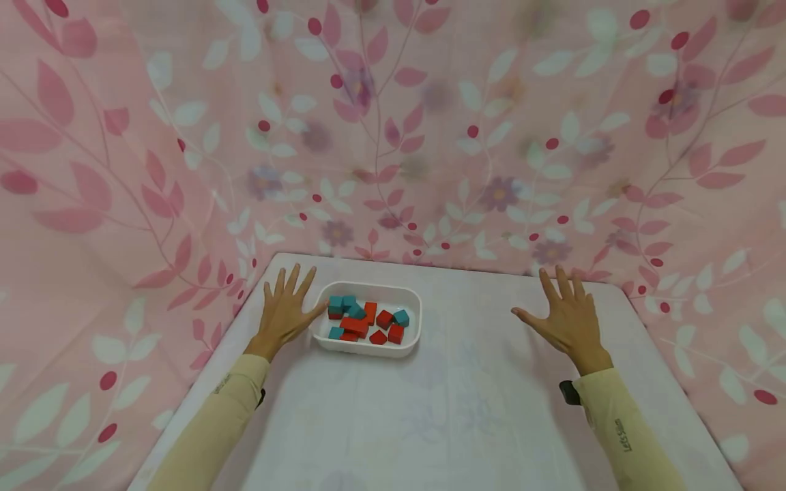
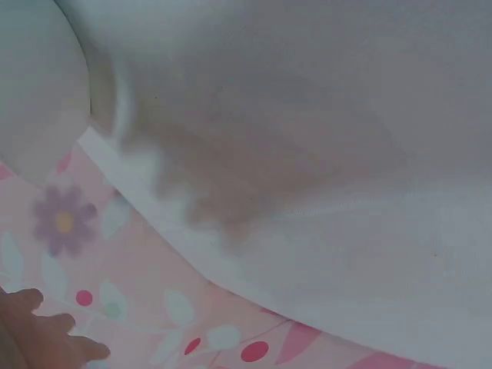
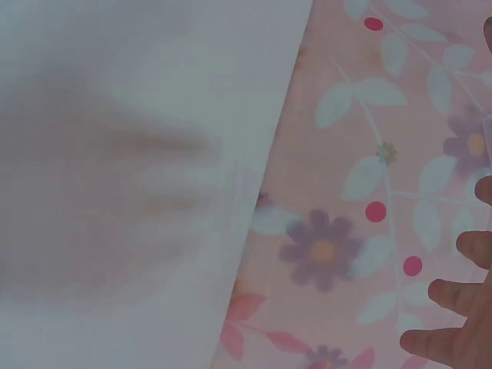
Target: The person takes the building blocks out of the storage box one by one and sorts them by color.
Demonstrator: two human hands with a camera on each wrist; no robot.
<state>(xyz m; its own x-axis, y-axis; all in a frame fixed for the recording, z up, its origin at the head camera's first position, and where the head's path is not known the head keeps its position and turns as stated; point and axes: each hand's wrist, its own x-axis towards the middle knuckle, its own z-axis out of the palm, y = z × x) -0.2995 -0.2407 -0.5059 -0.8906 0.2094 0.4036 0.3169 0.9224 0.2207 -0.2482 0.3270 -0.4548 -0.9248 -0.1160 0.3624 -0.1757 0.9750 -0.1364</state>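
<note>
Item 1: right sleeve [image 1: 641, 457], to the right of the white tray [image 1: 368, 348] and nearer the wearer than it. One line of small dark lettering [image 1: 623, 435], running lengthwise along the sleeve; opening appears to read "Lets", remainder too small to make out.

Item 2: left sleeve [image 1: 205, 426], to the left of the white tray and nearer the wearer. One small dark printed mark [image 1: 222, 384], illegible.

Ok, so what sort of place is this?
Possibly a small screened-off workspace, though what lies beyond is hidden. Pink floral sheeting surrounds the visible sides of a white table, and on it sits a white tray of red and teal blocks.
</note>
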